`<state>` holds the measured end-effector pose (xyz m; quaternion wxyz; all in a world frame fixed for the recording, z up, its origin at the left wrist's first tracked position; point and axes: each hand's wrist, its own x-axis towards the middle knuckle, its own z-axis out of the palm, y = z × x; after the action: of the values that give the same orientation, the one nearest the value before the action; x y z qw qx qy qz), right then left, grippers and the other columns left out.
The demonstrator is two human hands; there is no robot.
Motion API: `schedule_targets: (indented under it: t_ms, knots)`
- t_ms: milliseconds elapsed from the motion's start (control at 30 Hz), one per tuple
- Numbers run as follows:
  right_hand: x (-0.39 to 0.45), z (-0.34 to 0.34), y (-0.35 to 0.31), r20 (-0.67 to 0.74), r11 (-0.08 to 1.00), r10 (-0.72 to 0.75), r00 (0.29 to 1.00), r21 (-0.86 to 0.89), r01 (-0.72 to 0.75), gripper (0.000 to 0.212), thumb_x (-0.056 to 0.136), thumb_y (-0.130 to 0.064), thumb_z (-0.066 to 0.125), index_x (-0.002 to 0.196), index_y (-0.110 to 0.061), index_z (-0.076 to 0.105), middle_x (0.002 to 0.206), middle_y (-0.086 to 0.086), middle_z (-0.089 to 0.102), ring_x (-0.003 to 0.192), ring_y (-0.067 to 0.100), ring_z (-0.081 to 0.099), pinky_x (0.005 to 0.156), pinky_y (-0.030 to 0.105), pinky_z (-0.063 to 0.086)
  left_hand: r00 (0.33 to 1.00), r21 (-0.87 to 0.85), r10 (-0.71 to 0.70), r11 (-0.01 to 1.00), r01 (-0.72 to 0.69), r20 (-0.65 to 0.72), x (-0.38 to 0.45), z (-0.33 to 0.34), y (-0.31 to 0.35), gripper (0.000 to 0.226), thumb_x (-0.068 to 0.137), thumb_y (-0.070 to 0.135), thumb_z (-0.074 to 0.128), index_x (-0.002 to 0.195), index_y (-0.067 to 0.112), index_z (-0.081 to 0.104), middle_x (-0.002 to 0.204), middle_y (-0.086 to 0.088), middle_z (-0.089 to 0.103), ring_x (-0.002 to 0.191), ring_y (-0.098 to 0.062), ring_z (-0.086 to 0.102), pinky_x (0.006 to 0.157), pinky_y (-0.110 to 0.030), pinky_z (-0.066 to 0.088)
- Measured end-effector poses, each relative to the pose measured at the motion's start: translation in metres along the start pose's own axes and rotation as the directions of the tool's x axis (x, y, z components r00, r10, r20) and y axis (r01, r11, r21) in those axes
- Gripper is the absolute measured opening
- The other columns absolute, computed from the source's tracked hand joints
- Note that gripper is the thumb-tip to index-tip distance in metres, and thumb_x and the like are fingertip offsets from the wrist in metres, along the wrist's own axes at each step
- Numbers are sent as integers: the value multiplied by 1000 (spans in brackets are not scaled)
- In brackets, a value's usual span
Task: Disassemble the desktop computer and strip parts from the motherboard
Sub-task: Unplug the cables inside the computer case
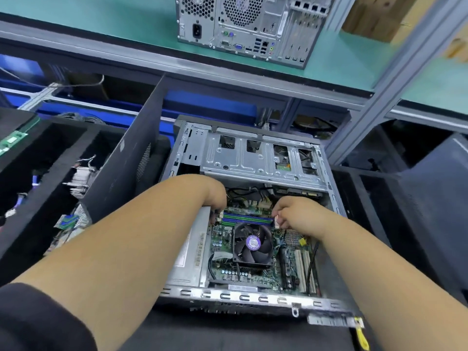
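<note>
Open computer case (253, 298) lies on its side at the middle of the desk, motherboard (222, 244) facing up with the cooler fan (253, 244) at its centre. Both hands are down at the memory slots (247, 219) beyond the fan: left hand (215, 196) curls its fingers over the slots' left end, right hand (291, 214) pinches at their right end. On the shelf (101, 16) above stands a second tower (253, 26), rear panel showing.
</note>
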<state>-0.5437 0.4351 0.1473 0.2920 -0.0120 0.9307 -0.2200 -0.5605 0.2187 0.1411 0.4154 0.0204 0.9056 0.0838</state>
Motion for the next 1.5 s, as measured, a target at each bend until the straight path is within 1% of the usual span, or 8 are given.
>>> schedule_targets:
  t_ms: [100, 233, 367, 533, 667, 1100, 1300, 1500]
  knots:
    - [-24, -9, 5, -78, 991, -16, 997, 131, 27, 31, 87, 2, 45, 83, -16, 70, 96, 21, 70, 74, 29, 60, 67, 35, 44, 999, -139, 4, 990, 1, 39, 0, 4, 0, 23, 96, 9, 51, 109, -4, 65, 108, -16, 68, 83, -25, 58, 91, -33, 51]
    - [-53, -16, 6, -289, 981, -54, 956, 162, 105, 35, 84, -3, 46, 77, -27, 70, 81, -3, 72, 83, 35, 68, 62, 35, 53, 995, -239, 53, 970, -33, 80, 5, 10, 0, 24, 97, -2, 39, 99, -9, 62, 65, -9, 64, 65, -22, 56, 85, -35, 53]
    - [-79, -18, 12, -451, 967, -85, 889, 179, 183, 33, 82, -4, 50, 74, -30, 69, 76, -5, 71, 77, 28, 67, 75, 44, 55, 994, -243, 101, 966, -87, 47, 2, 4, -8, 17, 88, -1, 44, 81, -1, 59, 77, -13, 66, 69, -26, 56, 73, -35, 48]
    - [-94, -21, 25, -541, 943, -52, 839, 250, 220, 35, 84, -1, 50, 74, -29, 70, 78, -6, 70, 82, 23, 67, 79, 39, 54, 996, -480, 94, 874, -76, 13, 2, 7, -10, 35, 95, -4, 39, 128, -15, 42, 82, -25, 72, 68, -28, 70, 56, -30, 57]
    - [-97, -25, 42, -602, 915, -35, 797, 302, 268, 34, 85, -4, 49, 77, -31, 68, 81, -4, 69, 80, 27, 66, 68, 40, 56, 995, -402, 100, 911, -90, 5, -8, 6, 1, 36, 96, 13, 51, 125, -8, 49, 91, -17, 74, 82, -28, 72, 95, -39, 51]
    - [-98, -28, 165, -486, 906, 95, 869, 404, 127, 31, 83, -15, 53, 78, -43, 65, 74, -3, 68, 61, 25, 62, 61, 36, 52, 916, -6, 76, 996, -86, -393, -38, 24, 67, 22, 90, 20, 53, 106, 24, 67, 93, 8, 58, 77, -10, 53, 65, -23, 43]
    - [-98, -19, 185, -388, 888, 86, 917, 448, 106, 33, 80, -17, 49, 78, -47, 64, 75, -3, 69, 55, 15, 56, 49, 26, 43, 871, -83, 39, 992, -91, -491, -41, 41, 90, 25, 88, 19, 55, 111, 23, 66, 118, 1, 64, 105, -17, 58, 92, -27, 46]
    - [-104, -35, 162, -455, 884, -60, 889, 389, 259, 29, 88, -18, 51, 82, -43, 64, 78, -6, 66, 56, 10, 54, 48, 26, 45, 853, -88, -18, 996, -32, -522, -51, 46, 86, 27, 90, 19, 53, 114, 23, 65, 122, 1, 62, 107, -17, 57, 93, -28, 46]
